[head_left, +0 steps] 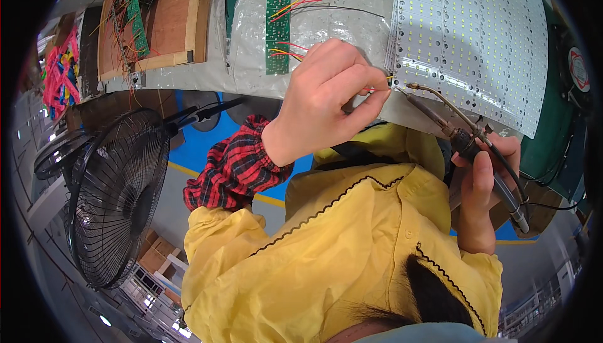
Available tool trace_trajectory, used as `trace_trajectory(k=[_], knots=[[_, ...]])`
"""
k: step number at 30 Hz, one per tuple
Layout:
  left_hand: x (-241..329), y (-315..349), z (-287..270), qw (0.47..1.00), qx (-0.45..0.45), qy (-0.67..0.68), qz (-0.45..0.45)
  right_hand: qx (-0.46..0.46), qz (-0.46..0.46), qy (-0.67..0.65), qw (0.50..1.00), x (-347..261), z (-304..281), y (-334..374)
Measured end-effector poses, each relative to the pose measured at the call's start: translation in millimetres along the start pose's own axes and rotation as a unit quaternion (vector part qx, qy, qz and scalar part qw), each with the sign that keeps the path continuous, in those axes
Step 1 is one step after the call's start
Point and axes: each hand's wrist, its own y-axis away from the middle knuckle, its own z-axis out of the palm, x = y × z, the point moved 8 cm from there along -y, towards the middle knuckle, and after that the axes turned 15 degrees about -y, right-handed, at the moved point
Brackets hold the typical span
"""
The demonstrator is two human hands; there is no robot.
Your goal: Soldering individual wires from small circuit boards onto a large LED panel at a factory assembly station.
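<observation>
My left hand [326, 98] pinches a thin yellow wire [390, 78] between thumb and fingertips, at the lower left corner of a white LED panel [472, 35]. Rows of small yellowish LEDs cover that panel, which seems to lie on a stack of others. My right hand [482, 176] is wrapped round a soldering iron [465, 144] with a thin curved metal tube [445, 97] fixed alongside it. The iron's tip and the tube's end are close to the panel corner, right beside the wire; whether they touch it I cannot tell.
Left of the panel lies a green circuit board strip [277, 23] with red, yellow and black wires. A wooden tray [166, 20] holds more wired boards. At the left stand a black fan [119, 198] and a bundle of colourful strips [61, 73]. A cable [556, 207] trails at right.
</observation>
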Motion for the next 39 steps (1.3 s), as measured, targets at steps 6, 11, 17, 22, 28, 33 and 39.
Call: trace_trajectory(k=[6,11,17,22,28,33,39], knots=[[2,0,0,1.0,0.013,-0.023,0.014,-0.031,0.002,0.013,0.999,1,4,-1],[3,0,2,0.999,0.024,-0.027,0.02,-0.022,0.01,0.025,0.999,3,1,1],[4,0,0,0.998,0.034,-0.041,0.028,0.069,-0.086,-0.013,0.994,-13,-14,-6],[4,-2,-4,0.999,-0.034,-0.042,0.008,0.091,-0.128,-0.006,0.988,-13,-27,-11],[-14,-42,-65,0.952,-0.021,-0.303,-0.042,0.133,-0.145,0.005,0.98,-26,-39,0],[-38,-38,-62,0.964,-0.053,-0.253,-0.069,0.104,-0.064,-0.038,0.992,-8,-34,-3],[-43,-23,-73,0.981,0.026,-0.05,-0.184,0.099,-0.111,-0.047,0.988,-21,-38,-8]])
